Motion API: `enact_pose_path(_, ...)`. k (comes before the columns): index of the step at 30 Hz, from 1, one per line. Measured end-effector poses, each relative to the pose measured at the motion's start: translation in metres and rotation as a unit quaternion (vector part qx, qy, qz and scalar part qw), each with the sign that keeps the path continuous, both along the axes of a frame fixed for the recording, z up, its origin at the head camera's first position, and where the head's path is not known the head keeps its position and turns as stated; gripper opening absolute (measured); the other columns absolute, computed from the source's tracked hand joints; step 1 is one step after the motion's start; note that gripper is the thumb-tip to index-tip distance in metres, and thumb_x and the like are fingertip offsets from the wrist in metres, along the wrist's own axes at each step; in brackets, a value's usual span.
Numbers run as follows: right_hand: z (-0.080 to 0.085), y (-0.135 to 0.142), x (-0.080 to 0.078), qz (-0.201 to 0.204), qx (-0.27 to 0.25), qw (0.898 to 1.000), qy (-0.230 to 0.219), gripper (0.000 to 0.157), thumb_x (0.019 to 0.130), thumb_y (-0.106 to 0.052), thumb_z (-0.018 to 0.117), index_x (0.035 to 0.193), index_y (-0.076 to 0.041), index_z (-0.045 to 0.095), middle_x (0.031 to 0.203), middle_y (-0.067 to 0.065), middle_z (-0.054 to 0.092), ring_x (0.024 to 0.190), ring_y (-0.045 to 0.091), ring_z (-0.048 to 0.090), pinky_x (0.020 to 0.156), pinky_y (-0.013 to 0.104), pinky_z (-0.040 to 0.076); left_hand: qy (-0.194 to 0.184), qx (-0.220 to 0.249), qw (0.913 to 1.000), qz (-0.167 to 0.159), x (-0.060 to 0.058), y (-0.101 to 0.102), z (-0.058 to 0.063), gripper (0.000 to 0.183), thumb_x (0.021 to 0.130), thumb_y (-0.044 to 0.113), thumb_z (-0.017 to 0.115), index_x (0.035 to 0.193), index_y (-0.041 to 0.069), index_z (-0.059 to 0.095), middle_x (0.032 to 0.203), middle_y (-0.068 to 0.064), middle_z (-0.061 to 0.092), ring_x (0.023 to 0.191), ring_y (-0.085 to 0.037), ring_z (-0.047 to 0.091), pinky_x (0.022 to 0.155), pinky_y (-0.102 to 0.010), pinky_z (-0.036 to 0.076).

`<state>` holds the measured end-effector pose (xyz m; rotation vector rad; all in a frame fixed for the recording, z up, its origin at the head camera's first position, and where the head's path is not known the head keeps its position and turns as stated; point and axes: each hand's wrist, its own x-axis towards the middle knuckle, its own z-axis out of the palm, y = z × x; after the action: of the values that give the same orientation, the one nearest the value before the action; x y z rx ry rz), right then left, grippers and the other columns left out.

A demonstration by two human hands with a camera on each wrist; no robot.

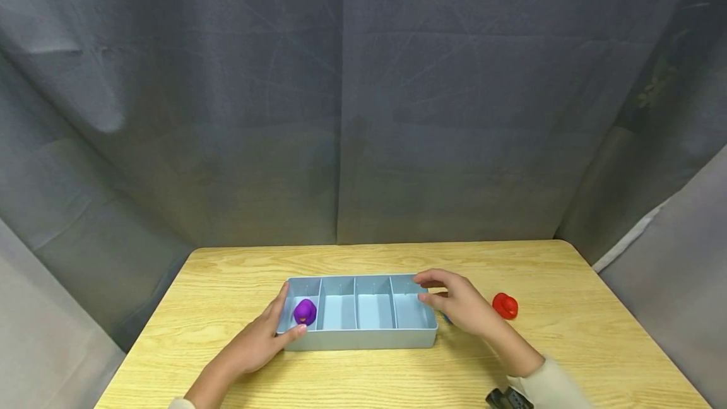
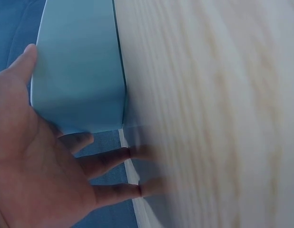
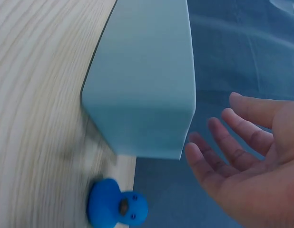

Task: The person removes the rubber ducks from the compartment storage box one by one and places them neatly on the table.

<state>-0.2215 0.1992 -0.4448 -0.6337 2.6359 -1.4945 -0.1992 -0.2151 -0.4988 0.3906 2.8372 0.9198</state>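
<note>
A light blue divided box (image 1: 360, 339) lies lengthwise on the table, its compartments side by side. In the leftmost compartment sits a purple rubber duck (image 1: 305, 312). My left hand (image 1: 258, 339) rests against the box's left end, thumb at the front rim and fingers extended along the side; the left wrist view shows these fingers fairly straight. My right hand (image 1: 459, 302) hovers by the right end with fingers spread and slightly bent, holding nothing. Beside that end, a blue rubber duck (image 3: 111, 203) stands on the table, mostly hidden by the right hand in the head view.
A red rubber duck (image 1: 505, 306) lies on the wooden table (image 1: 363, 377), to the right of my right hand. Grey curtains (image 1: 341, 112) hang behind the table and at both sides. A black device (image 1: 508, 398) sits at the right sleeve.
</note>
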Motion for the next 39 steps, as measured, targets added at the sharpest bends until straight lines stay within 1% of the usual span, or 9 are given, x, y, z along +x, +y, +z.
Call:
enact_pose_path(3, 0.0, -0.008, -0.001, 0.004, -0.002, 1.0, -0.005, 0.03, 0.099, -0.011, 0.07, 0.128, -0.004, 0.068, 0.13, 0.013, 0.067, 0.124, 0.041, 0.061, 0.097, 0.042, 0.057, -0.007, 0.009, 0.9999, -0.002, -0.001, -0.001, -0.001, 0.098, 0.1, 0.063, 0.054, 0.167, 0.024, -0.006, 0.171, -0.016, 0.012, 0.149, -0.048, 0.031, 0.118, -0.065, 0.03)
enact_pose_path(9, 0.002, -0.023, -0.004, 0.026, -0.004, 1.0, -0.001, 0.031, 0.1, -0.013, 0.07, 0.129, -0.003, 0.067, 0.132, 0.016, 0.067, 0.124, 0.043, 0.061, 0.096, 0.044, 0.057, -0.027, 0.035, 0.9989, -0.013, -0.003, -0.004, -0.001, 0.102, 0.099, 0.058, 0.06, 0.167, 0.022, -0.008, 0.172, -0.015, 0.007, 0.153, -0.044, 0.022, 0.121, -0.063, 0.024)
enact_pose_path(15, -0.001, -0.042, -0.008, 0.042, 0.002, 0.999, -0.002, 0.029, 0.1, -0.011, 0.069, 0.128, -0.006, 0.067, 0.13, 0.013, 0.067, 0.124, 0.04, 0.062, 0.098, 0.045, 0.056, -0.039, 0.054, 0.9976, -0.021, -0.004, -0.004, 0.003, 0.105, 0.098, 0.057, 0.063, 0.167, 0.021, -0.008, 0.172, -0.016, 0.004, 0.154, -0.045, 0.017, 0.122, -0.064, 0.021)
enact_pose_path(21, -0.004, -0.062, -0.011, 0.055, -0.004, 0.998, -0.01, 0.029, 0.1, -0.011, 0.069, 0.128, -0.006, 0.067, 0.132, 0.02, 0.066, 0.123, 0.04, 0.062, 0.099, 0.045, 0.055, -0.041, 0.06, 0.9971, -0.022, -0.003, -0.003, 0.006, 0.106, 0.098, 0.054, 0.065, 0.167, 0.02, -0.008, 0.172, -0.019, 0.004, 0.154, -0.046, 0.016, 0.122, -0.065, 0.019)
enact_pose_path(26, -0.004, -0.077, -0.012, 0.064, -0.014, 0.998, -0.014, 0.029, 0.1, -0.012, 0.069, 0.128, -0.005, 0.067, 0.132, 0.022, 0.065, 0.123, 0.042, 0.062, 0.096, 0.043, 0.056, -0.043, 0.059, 0.9972, -0.017, -0.003, -0.003, 0.003, 0.106, 0.098, 0.053, 0.065, 0.166, 0.022, -0.009, 0.172, -0.017, 0.004, 0.155, -0.044, 0.016, 0.123, -0.064, 0.019)
enact_pose_path(29, -0.004, -0.087, -0.013, 0.067, -0.01, 0.998, -0.016, 0.029, 0.1, -0.013, 0.07, 0.128, -0.006, 0.068, 0.132, 0.02, 0.066, 0.122, 0.04, 0.063, 0.094, 0.041, 0.058, -0.043, 0.061, 0.9971, -0.017, -0.003, -0.003, 0.002, 0.106, 0.098, 0.053, 0.066, 0.167, 0.021, -0.009, 0.172, -0.017, 0.004, 0.154, -0.045, 0.016, 0.122, -0.064, 0.019)
enact_pose_path(34, -0.004, -0.103, -0.014, 0.072, -0.01, 0.997, -0.021, 0.028, 0.099, -0.013, 0.07, 0.127, -0.009, 0.069, 0.129, 0.011, 0.069, 0.12, 0.036, 0.066, 0.094, 0.041, 0.058, -0.042, 0.066, 0.9967, -0.018, -0.003, -0.004, 0.0, 0.106, 0.098, 0.052, 0.067, 0.167, 0.021, -0.008, 0.172, -0.018, 0.005, 0.154, -0.046, 0.018, 0.122, -0.065, 0.021)
enact_pose_path(39, -0.004, -0.12, -0.015, 0.084, -0.014, 0.996, -0.025, 0.029, 0.1, -0.013, 0.069, 0.128, -0.009, 0.069, 0.13, 0.01, 0.069, 0.12, 0.035, 0.066, 0.095, 0.04, 0.058, -0.046, 0.077, 0.9959, -0.017, -0.004, -0.004, -0.001, 0.106, 0.098, 0.051, 0.067, 0.167, 0.02, -0.008, 0.172, -0.019, 0.007, 0.153, -0.046, 0.021, 0.121, -0.065, 0.022)
